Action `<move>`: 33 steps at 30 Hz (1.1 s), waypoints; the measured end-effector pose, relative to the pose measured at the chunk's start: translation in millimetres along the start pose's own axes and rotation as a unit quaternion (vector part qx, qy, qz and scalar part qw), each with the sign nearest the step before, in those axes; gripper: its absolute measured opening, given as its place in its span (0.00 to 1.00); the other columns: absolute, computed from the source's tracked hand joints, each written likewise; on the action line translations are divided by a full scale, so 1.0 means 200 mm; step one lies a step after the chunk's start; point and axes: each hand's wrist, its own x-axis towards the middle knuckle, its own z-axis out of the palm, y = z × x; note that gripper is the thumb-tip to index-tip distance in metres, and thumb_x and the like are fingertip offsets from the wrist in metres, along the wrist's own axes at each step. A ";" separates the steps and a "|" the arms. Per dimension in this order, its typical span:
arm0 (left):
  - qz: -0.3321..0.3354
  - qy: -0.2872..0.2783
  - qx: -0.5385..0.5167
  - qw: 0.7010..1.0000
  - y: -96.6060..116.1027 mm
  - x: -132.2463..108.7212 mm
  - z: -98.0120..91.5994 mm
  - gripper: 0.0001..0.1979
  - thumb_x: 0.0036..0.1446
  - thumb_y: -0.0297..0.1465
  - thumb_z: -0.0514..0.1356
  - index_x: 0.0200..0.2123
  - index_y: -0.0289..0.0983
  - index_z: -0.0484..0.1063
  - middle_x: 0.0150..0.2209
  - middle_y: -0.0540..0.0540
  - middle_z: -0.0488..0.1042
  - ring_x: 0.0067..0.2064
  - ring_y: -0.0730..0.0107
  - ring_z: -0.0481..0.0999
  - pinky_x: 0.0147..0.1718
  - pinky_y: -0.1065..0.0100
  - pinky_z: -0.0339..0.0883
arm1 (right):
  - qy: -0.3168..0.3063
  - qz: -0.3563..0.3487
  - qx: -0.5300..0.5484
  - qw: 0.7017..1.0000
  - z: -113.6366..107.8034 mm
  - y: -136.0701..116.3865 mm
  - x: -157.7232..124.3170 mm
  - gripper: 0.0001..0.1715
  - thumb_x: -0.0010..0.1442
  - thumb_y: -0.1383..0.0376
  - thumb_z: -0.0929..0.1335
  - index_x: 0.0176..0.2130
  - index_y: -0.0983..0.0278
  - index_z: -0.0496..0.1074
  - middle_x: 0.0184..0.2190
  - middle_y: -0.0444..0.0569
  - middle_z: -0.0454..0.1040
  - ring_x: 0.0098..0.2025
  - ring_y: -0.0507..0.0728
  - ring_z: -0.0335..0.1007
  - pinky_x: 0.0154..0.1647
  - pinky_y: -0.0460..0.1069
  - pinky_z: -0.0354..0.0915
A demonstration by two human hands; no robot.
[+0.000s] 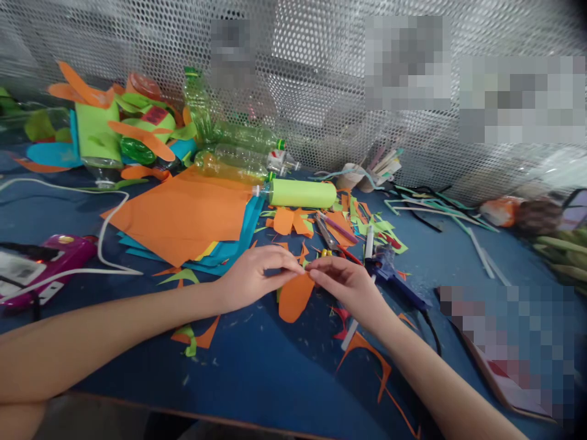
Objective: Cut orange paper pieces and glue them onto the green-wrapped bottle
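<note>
Both hands meet above the blue table, pinching the upper edge of an orange paper cutout [296, 299] with a rounded lower end. My left hand [257, 275] grips it from the left, thumb and forefinger pressed together. From the right, my right hand [346, 281] pinches close to the same spot. A bit of green paper shows behind the cutout. Just beyond the hands lie an orange flower-like cutout [287, 221], scissors [326, 232] and paper scraps. Beside my right hand is a blue glue gun [397, 278] with a black cord.
A stack of orange and blue sheets [183, 211] lies left of centre. Behind it are clear green bottles [243, 137] and a green-wrapped bottle [302, 192]. Paper-decorated bottles [98, 131] stand at the far left, near a magenta device [68, 263] with a white cable. Perforated metal backs the table.
</note>
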 end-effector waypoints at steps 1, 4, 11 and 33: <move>0.013 -0.005 0.009 1.000 0.00 0.00 0.00 0.08 0.58 0.26 0.55 0.37 0.38 0.74 0.37 0.46 0.76 0.40 0.73 0.72 0.40 0.71 0.66 | -0.009 -0.001 -0.009 1.000 0.00 0.00 0.00 0.12 0.52 0.57 0.69 0.35 0.62 0.73 0.30 0.46 0.77 0.32 0.52 0.72 0.34 0.46 0.68; 0.001 -0.012 0.006 1.000 0.01 0.00 0.00 0.08 0.58 0.26 0.55 0.37 0.38 0.74 0.37 0.47 0.75 0.39 0.74 0.72 0.39 0.71 0.66 | -0.015 -0.022 -0.058 0.998 0.00 0.00 -0.01 0.10 0.54 0.58 0.68 0.35 0.61 0.74 0.29 0.45 0.76 0.30 0.52 0.71 0.32 0.46 0.67; -0.181 -0.033 -0.134 0.974 0.00 0.01 0.01 0.06 0.54 0.31 0.59 0.35 0.37 0.73 0.34 0.48 0.74 0.37 0.72 0.73 0.38 0.70 0.67 | 0.012 -0.064 -0.144 0.987 0.00 -0.01 -0.04 0.08 0.55 0.61 0.67 0.35 0.61 0.74 0.29 0.45 0.76 0.31 0.53 0.72 0.32 0.47 0.66; -0.221 -0.055 -0.204 0.952 -0.06 0.09 -0.05 0.09 0.55 0.34 0.58 0.37 0.35 0.71 0.36 0.44 0.74 0.38 0.70 0.73 0.40 0.65 0.66 | -0.050 -0.072 -0.004 0.996 -0.05 -0.03 0.00 0.10 0.55 0.59 0.68 0.38 0.61 0.72 0.38 0.48 0.73 0.41 0.54 0.69 0.43 0.49 0.66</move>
